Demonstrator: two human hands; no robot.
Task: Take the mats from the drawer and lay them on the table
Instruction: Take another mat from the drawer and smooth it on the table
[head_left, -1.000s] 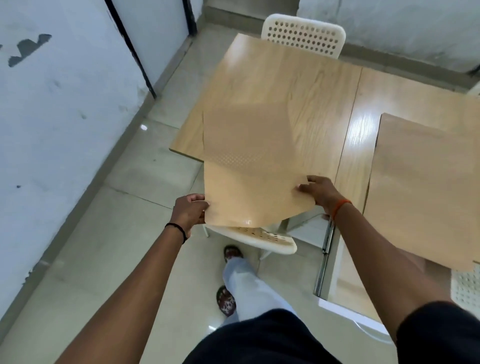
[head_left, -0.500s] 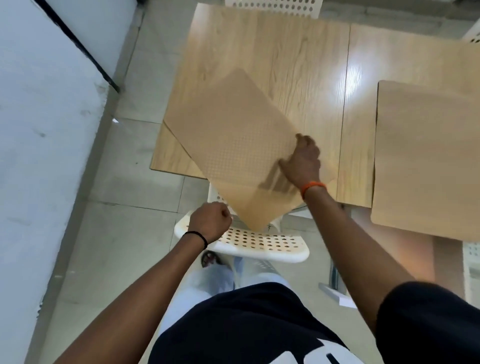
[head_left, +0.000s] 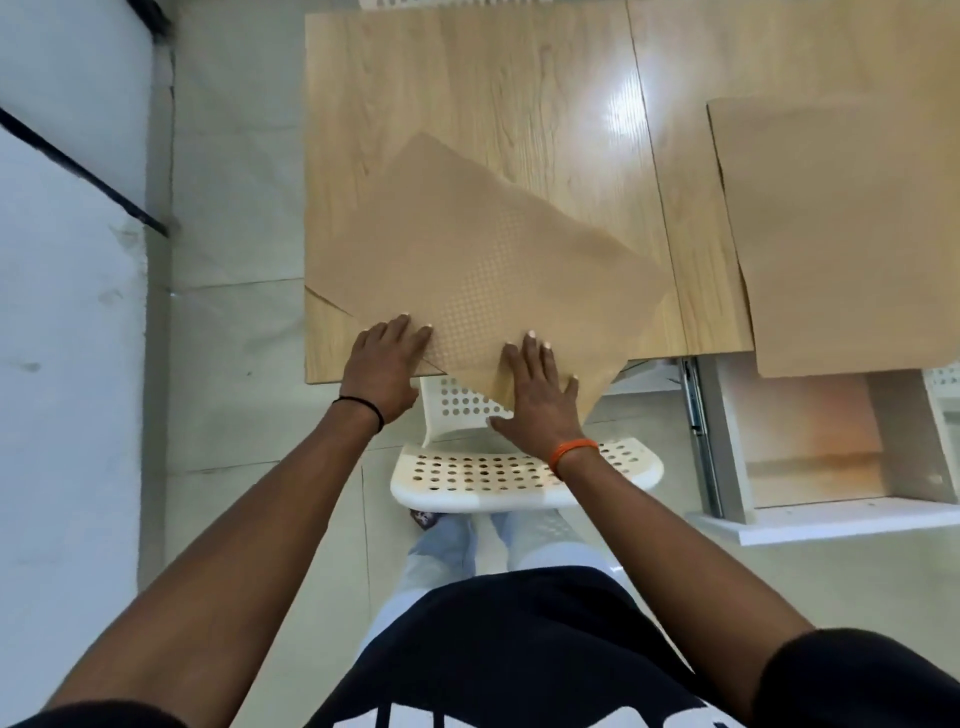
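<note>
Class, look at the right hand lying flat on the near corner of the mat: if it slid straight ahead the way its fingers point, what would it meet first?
Only more of the skewed mat itself: the right hand points up across it. Past the mat's far edge lies bare table, so the way looks free.

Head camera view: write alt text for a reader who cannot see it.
Both hands, left hand and right hand, press flat on a tan mat lying askew on a wooden table, its near corner overhanging a white chair. A second mat lies to the right.

second mat (head_left: 852, 234) cut off right; drawer (head_left: 810, 447) partly hidden
</note>
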